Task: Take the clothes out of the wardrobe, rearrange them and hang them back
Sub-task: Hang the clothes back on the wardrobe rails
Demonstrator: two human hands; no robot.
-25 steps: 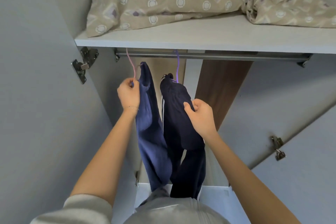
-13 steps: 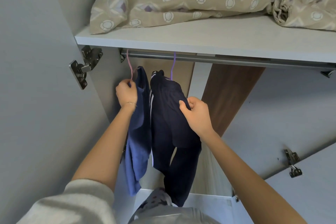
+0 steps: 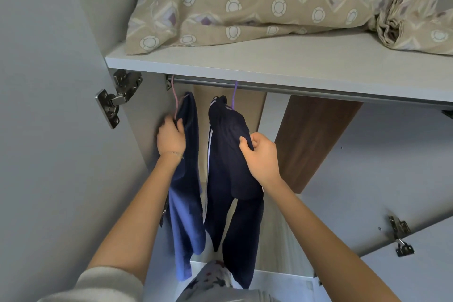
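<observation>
The blue garment (image 3: 187, 179) and dark trousers (image 3: 228, 154) hung side by side from the rail (image 3: 318, 91) under the shelf (image 3: 269, 56). The right grip (image 3: 261, 154) pinched the trousers; the left grip (image 3: 170, 138), blurred at the garment's top, showed no clear state

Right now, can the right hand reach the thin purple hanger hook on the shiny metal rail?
Probably yes. The right hand grips the dark navy white-striped trousers hanging from that thin purple hanger hook, with open space above it. It must let go first.
</observation>
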